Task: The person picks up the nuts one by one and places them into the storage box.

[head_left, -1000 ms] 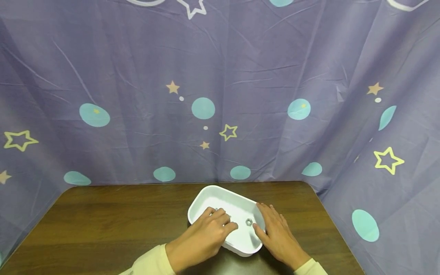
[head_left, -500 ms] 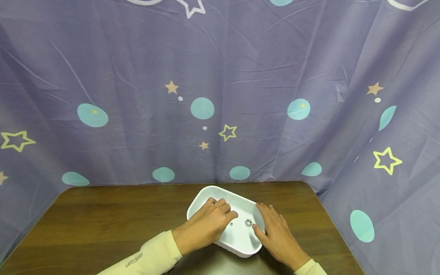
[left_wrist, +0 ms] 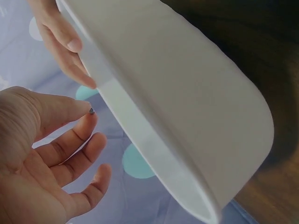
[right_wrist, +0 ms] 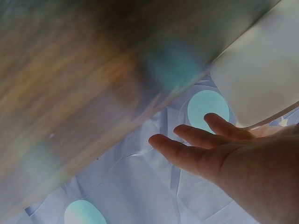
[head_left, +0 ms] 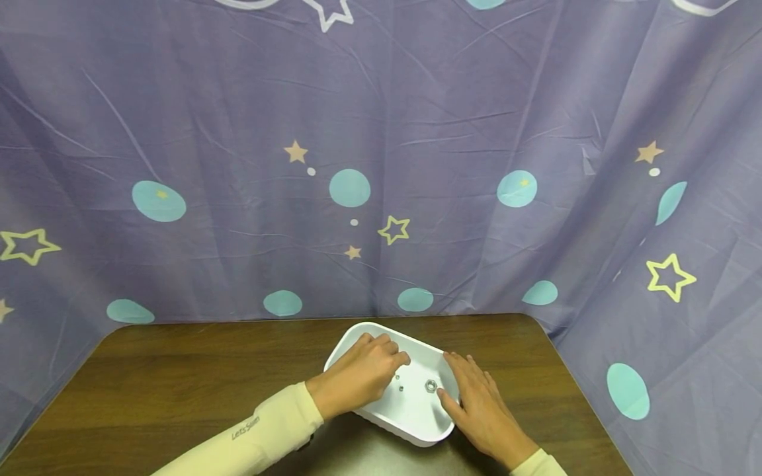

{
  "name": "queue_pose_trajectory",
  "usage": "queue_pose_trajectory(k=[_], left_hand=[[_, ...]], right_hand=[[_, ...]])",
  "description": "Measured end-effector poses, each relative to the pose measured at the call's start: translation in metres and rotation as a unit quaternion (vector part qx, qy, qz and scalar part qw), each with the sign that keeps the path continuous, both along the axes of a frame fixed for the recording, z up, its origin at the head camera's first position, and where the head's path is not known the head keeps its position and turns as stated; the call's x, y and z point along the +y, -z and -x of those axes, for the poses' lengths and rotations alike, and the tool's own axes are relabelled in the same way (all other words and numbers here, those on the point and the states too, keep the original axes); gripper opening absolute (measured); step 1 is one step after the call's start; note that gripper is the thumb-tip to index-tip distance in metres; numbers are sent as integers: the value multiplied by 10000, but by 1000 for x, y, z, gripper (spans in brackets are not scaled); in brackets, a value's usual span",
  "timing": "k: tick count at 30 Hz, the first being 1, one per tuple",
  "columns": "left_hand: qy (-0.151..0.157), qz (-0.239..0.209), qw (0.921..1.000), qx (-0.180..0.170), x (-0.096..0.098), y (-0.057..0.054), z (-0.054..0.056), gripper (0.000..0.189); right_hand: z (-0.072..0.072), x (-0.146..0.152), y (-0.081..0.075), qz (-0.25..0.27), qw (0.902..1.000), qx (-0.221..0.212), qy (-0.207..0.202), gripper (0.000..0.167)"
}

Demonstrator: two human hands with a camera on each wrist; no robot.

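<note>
A white tray [head_left: 411,420] stands at a slant on the wooden table. Over its left part, my left hand [head_left: 363,372] pinches a small metal nut [left_wrist: 91,111] between thumb and index finger, the other fingers loosely bent. In the tray lie a large hex nut [head_left: 431,386] on the right and small nuts [head_left: 401,389] near the middle. My right hand [head_left: 479,406] rests at the tray's right end, thumb over the rim. Its fingers [right_wrist: 182,156] stretch out straight along the outside in the right wrist view. Part of the tray's floor is hidden beneath my left hand.
The dark brown table [head_left: 178,383] spreads to both sides of the tray. A purple curtain [head_left: 452,251] with stars and teal spots hangs right behind the table's far edge and along the sides.
My left hand has moved up and slightly away from the middle of the tray, uncovering small nuts there. The right hand and the tray have stayed in place.
</note>
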State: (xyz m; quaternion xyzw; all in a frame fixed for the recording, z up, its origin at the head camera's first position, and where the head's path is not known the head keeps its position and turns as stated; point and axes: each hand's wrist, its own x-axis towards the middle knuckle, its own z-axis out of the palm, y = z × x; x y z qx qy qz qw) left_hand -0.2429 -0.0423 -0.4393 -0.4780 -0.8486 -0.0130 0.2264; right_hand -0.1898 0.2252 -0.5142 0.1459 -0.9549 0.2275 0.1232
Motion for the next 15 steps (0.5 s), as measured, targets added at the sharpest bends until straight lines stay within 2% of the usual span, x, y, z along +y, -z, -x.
queue_pose_trajectory(k=[15], left_hand=[[-238,185,9944,-1012,10,12,31,19]], right_hand=[[1,0,2,28,10000,-68,50,67]])
